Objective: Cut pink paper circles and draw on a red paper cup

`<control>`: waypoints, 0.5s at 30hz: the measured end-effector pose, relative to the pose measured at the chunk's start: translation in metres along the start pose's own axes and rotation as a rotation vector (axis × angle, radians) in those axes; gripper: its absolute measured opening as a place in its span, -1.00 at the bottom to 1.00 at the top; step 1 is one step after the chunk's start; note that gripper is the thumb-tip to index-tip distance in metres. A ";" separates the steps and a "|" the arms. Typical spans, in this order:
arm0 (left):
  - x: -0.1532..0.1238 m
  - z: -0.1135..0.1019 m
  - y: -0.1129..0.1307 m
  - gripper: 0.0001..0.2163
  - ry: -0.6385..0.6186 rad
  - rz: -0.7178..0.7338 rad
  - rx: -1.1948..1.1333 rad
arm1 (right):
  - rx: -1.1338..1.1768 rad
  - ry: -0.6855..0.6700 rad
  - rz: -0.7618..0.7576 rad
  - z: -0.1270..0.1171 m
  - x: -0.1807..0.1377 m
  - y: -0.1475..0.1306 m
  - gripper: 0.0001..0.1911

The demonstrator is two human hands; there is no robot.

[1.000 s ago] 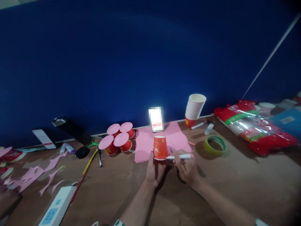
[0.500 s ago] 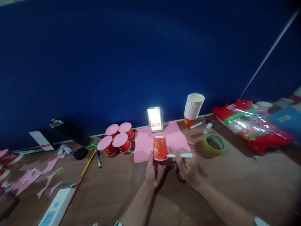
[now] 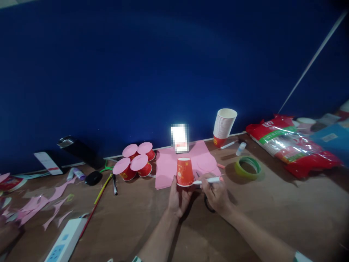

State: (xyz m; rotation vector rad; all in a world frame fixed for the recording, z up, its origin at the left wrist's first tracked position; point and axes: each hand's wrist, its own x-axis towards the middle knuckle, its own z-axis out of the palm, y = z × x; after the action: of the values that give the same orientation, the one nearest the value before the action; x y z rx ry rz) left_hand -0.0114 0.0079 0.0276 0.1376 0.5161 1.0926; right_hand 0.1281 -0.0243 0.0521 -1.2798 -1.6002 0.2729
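Observation:
My left hand (image 3: 178, 200) grips a red paper cup (image 3: 184, 171) near its rolled white rim, which is at the bottom; the cup is upside down with its narrow end up. Between the fingers of my right hand (image 3: 216, 194) is a white marker (image 3: 208, 180), its tip at the lower right side of the cup. Behind the cup lie pink paper sheets (image 3: 166, 163), one with a drawn circle. Scissors (image 3: 208, 203), mostly hidden, lie under my right hand.
Several red cups topped with pink discs (image 3: 140, 162) stand left of the paper. To the right are a stack of cups (image 3: 225, 125), a tape roll (image 3: 248, 167) and a red plastic pack (image 3: 291, 142). A power strip (image 3: 65, 242), pink scraps (image 3: 32, 207) and another person's hand (image 3: 8, 233) are at left.
The cup has shifted and turned very slightly to the left in my left hand. The marker has tilted a little and followed it, its tip still at the cup's side.

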 end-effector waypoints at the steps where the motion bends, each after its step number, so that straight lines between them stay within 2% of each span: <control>1: 0.000 0.000 0.000 -0.60 -0.008 -0.009 -0.010 | 0.046 0.021 0.032 0.000 0.000 -0.001 -0.63; 5: -0.001 0.000 0.003 -0.60 -0.062 -0.105 -0.014 | 0.239 0.175 0.184 0.002 -0.001 -0.002 -0.57; 7: -0.003 0.001 0.005 -0.54 -0.093 -0.172 0.001 | 0.248 0.192 0.222 0.003 0.000 -0.001 -0.62; 10: -0.005 0.000 0.008 -0.48 -0.142 -0.250 -0.003 | 0.253 0.147 0.250 0.003 0.003 0.000 -0.81; 15: -0.008 -0.002 0.007 -0.46 -0.200 -0.314 0.003 | 0.280 -0.037 0.329 0.006 0.005 0.004 -0.56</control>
State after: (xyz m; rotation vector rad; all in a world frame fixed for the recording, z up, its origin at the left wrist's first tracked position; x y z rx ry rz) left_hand -0.0205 0.0034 0.0314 0.1603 0.3453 0.7619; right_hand 0.1262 -0.0166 0.0496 -1.3170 -1.3208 0.7037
